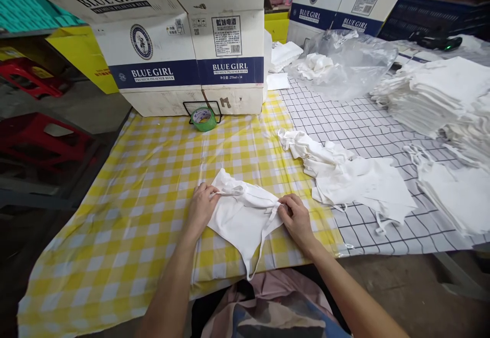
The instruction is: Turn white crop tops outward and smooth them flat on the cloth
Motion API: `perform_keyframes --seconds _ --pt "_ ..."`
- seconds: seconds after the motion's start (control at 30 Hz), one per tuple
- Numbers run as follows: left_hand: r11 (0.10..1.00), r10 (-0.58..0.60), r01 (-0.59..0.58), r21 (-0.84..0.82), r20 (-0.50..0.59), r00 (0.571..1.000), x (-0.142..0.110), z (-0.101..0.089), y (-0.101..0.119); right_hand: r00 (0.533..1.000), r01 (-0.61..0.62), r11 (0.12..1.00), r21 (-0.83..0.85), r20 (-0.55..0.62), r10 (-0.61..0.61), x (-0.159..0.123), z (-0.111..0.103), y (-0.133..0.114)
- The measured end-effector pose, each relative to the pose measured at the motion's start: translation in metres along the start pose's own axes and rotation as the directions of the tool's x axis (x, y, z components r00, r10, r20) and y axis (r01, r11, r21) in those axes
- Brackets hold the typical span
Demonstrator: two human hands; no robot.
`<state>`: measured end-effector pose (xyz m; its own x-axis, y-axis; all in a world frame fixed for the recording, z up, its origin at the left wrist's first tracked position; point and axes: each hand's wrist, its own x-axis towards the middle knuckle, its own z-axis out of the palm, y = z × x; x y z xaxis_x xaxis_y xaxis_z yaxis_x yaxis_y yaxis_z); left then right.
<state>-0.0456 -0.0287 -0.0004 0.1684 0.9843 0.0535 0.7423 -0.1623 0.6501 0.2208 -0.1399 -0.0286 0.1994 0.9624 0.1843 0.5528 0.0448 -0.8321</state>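
Observation:
A white strappy cloth garment [241, 215] lies on the yellow checked tablecloth in front of me, its top edge bunched and a thin strap trailing toward the table's front edge. At its upper left corner, my left hand [202, 202] pinches the fabric between thumb and fingers. My right hand [296, 218] grips the right end of the same edge, close to the strap. Just to the right, a loose row of similar white garments [356, 174] spreads over both cloths.
An open Blue Girl carton [184, 47] stands at the back, with a green tape roll [204, 119] before it. Tall stacks of white cloth [440, 93] and a clear plastic bag [352, 67] occupy the right side. Red stools [46, 141] stand left of the table.

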Motion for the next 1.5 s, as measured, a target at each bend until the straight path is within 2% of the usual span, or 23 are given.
perform_keyframes --seconds 0.23,0.37,0.47,0.53,0.7,0.73,0.8,0.87,0.93,1.03,1.1,1.2,1.3,1.43,1.5 --pt "0.982 -0.112 0.091 -0.168 -0.122 0.986 0.008 -0.01 0.0 1.0 0.004 1.0 0.008 0.0 -0.003 0.0 0.0 -0.001" --pt "0.974 -0.144 0.11 -0.197 -0.166 0.976 0.006 -0.013 0.003 1.0 0.0 1.0 0.017 0.009 0.0 0.0 -0.001 0.0" --pt "0.976 -0.173 0.142 -0.166 -0.188 0.967 0.002 -0.017 -0.001 0.999 0.031 0.999 0.014 0.038 -0.031 -0.002 -0.003 -0.001" --pt "0.976 -0.202 0.181 -0.118 -0.198 0.959 -0.003 -0.021 -0.008 0.992 0.092 0.996 0.004 0.085 -0.092 -0.005 -0.004 -0.004" --pt "0.961 -0.266 0.275 0.032 -0.16 0.95 -0.022 -0.034 -0.03 0.916 0.289 0.957 0.0 0.291 -0.277 -0.02 -0.007 -0.013" --pt "0.958 -0.272 0.283 0.051 -0.159 0.949 -0.025 -0.037 -0.032 0.918 0.286 0.958 0.001 0.288 -0.274 -0.023 -0.007 -0.014" --pt "0.954 -0.272 0.291 0.079 -0.185 0.944 -0.025 -0.04 -0.03 0.955 0.223 0.975 -0.014 0.205 -0.215 -0.025 -0.008 -0.013" --pt "0.967 -0.211 0.234 0.104 -0.2 0.957 -0.021 -0.04 -0.022 0.988 0.127 0.99 -0.057 0.097 -0.122 -0.024 -0.01 -0.011" --pt "0.987 -0.071 0.092 0.131 -0.16 0.985 -0.012 -0.035 -0.009 0.996 0.07 0.991 -0.115 0.055 -0.064 -0.02 -0.012 -0.008" --pt "0.971 0.168 -0.162 0.177 -0.021 0.986 0.005 -0.02 0.008 0.991 0.085 0.974 -0.21 0.114 -0.062 -0.015 -0.013 -0.009" --pt "0.941 0.251 -0.261 0.214 0.074 0.965 0.014 -0.008 0.014 0.984 0.113 0.957 -0.266 0.16 -0.072 -0.015 -0.011 -0.012" --pt "0.921 0.255 -0.29 0.258 0.162 0.953 0.024 0.006 0.015 0.977 0.137 0.941 -0.311 0.202 -0.076 -0.019 -0.006 -0.016" --pt "0.923 0.221 -0.262 0.281 0.169 0.961 0.029 0.011 0.016 0.978 0.122 0.946 -0.3 0.201 -0.062 -0.022 -0.003 -0.017" --pt "0.929 0.211 -0.245 0.279 0.147 0.966 0.028 -0.001 0.026 0.992 0.072 0.966 -0.249 0.114 -0.045 -0.017 -0.015 -0.016" --pt "0.931 0.214 -0.246 0.269 0.144 0.966 0.021 -0.014 0.031 0.989 0.093 0.975 -0.201 0.131 -0.067 -0.013 -0.029 -0.016"
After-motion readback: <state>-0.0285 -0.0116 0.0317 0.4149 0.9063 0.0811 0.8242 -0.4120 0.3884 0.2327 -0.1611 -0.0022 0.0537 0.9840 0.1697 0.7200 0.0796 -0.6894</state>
